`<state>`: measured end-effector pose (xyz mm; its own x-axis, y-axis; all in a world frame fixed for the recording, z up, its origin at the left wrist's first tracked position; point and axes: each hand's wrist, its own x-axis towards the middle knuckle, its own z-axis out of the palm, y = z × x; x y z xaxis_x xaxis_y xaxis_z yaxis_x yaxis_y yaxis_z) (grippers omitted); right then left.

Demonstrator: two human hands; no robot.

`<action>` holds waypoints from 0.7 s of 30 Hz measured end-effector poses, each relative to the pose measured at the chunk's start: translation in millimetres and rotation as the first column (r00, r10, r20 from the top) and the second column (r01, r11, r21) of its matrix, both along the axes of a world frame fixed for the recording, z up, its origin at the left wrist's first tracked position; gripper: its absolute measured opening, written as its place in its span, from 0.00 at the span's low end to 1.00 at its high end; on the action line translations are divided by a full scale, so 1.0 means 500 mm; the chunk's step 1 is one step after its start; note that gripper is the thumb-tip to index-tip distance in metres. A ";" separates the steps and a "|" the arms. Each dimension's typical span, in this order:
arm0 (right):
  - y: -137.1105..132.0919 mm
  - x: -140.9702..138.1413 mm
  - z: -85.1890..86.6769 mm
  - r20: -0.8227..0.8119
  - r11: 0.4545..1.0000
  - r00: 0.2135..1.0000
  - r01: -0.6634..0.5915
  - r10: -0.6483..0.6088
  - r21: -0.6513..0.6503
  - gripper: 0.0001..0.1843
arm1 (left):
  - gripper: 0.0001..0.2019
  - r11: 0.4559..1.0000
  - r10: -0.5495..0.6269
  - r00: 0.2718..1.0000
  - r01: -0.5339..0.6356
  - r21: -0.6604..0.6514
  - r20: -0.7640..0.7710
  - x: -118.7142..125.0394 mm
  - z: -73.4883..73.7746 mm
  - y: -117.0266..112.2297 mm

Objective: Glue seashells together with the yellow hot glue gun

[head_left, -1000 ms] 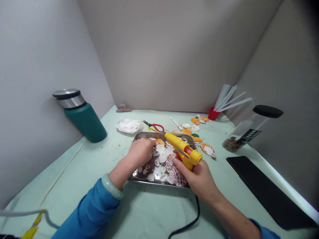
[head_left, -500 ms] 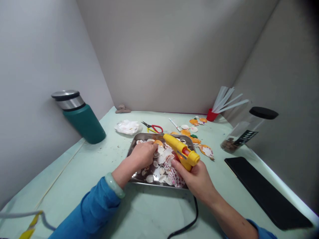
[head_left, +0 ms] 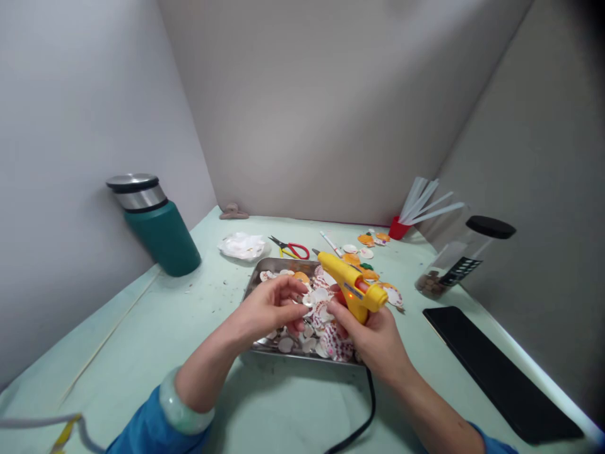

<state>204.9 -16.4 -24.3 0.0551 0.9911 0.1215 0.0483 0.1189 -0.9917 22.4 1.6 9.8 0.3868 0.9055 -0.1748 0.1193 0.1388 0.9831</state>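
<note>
My right hand (head_left: 382, 343) is wrapped round the handle of a yellow hot glue gun (head_left: 347, 280), its nozzle pointing away to the upper left and a small orange light glowing on its side. A metal tray (head_left: 265, 353) full of white, orange and red-speckled seashells (head_left: 336, 342) lies below both hands. My left hand (head_left: 274, 306) hovers above the tray's left part, thumb and fingers apart and curved. I see nothing clearly held in it; pale shells lie just beyond the fingertips. Behind the thumb of my right hand, the shells are partly hidden.
Behind the tray lie red-and-yellow-handled pliers (head_left: 295, 251), a white plastic bag (head_left: 242, 246) and a marker (head_left: 331, 243). Orange shell pieces (head_left: 367, 274) spread to the right. A green bottle (head_left: 163, 236), a clear jar (head_left: 454, 268), a red cup of glue sticks (head_left: 399, 229) and a black phone (head_left: 496, 372) stand or lie around.
My left hand has lifted off the shells, drawn slightly back, and its pinched fingers have spread. The glue gun stays in my right hand, tilted much as before. The view has shifted slightly.
</note>
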 end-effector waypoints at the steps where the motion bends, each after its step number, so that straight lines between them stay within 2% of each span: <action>1: 0.000 -0.004 0.004 -0.003 1.000 1.000 0.007 -0.007 0.003 0.16 | 0.15 1.000 0.004 0.999 -0.003 -0.012 0.041 0.002 0.002 -0.005; 8: -0.013 -0.030 0.019 0.016 0.994 1.000 -0.006 0.004 0.107 0.11 | 0.13 0.995 0.082 0.967 -0.065 -0.077 0.241 -0.003 -0.006 -0.018; 11: -0.011 -0.036 0.022 0.063 0.982 0.998 -0.021 0.009 0.187 0.08 | 0.13 0.989 0.127 0.968 -0.106 -0.102 0.217 -0.003 -0.013 -0.018; 15: -0.002 -0.041 0.030 0.159 0.949 0.986 -0.104 0.058 0.298 0.06 | 0.10 0.988 0.113 0.979 -0.093 -0.123 0.167 0.000 -0.011 -0.015; 18: 0.003 -0.043 0.033 0.173 0.940 0.984 -0.089 0.032 0.330 0.07 | 0.08 0.971 0.208 0.949 -0.171 -0.167 0.239 -0.002 -0.008 -0.013; 21: 0.003 -0.046 0.030 0.136 0.948 0.991 -0.055 0.013 0.312 0.06 | 0.07 0.930 0.337 0.887 -0.260 -0.261 0.317 -0.003 -0.011 -0.014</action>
